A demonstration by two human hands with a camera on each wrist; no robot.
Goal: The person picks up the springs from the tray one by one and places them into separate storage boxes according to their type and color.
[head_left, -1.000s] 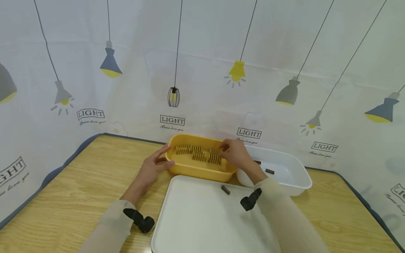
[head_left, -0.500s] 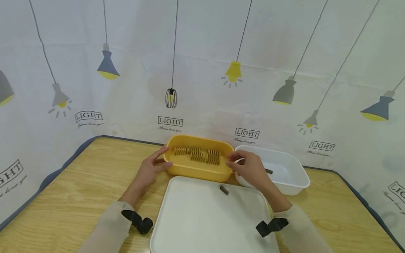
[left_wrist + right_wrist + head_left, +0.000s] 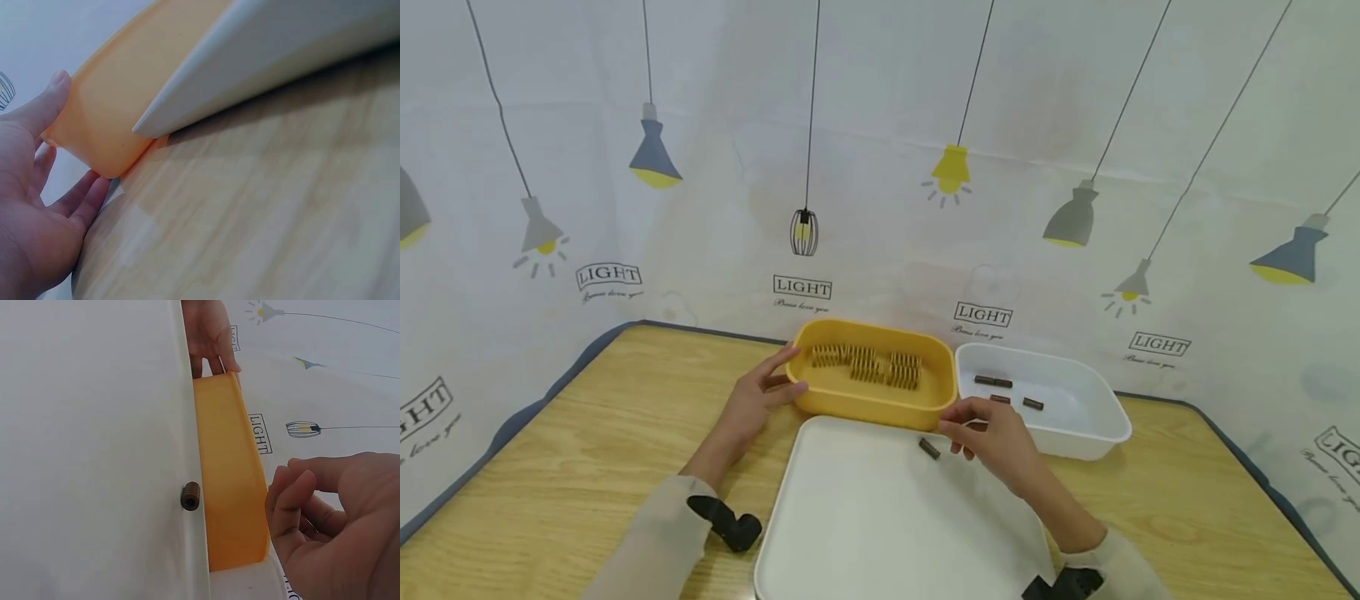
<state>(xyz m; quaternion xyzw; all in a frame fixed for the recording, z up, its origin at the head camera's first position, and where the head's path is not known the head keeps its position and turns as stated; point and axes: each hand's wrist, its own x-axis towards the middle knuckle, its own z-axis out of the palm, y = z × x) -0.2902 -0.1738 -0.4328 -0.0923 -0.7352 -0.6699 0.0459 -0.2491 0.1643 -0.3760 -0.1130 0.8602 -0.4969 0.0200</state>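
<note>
My left hand holds the left end of the yellow bin, thumb at the near rim and fingers round the far corner. Inside the bin, several brass-coloured coil springs lie grouped together. My right hand hovers over the far right corner of the white tray, its fingers curled and the thumb tip close to the index finger. Nothing shows between its fingertips in the right wrist view. Just left of this hand, a dark brown spring lies near the tray's far edge.
A white bin stands to the right of the yellow one, with several small dark cylinders in it. The tray's far edge lies along the yellow bin. Behind the wooden table hangs a cloth printed with lamps.
My right hand has drawn out of the yellow bin's right end and come nearer, to the tray's far corner. More of the white bin's inside shows. My left hand has stayed on the bin.
</note>
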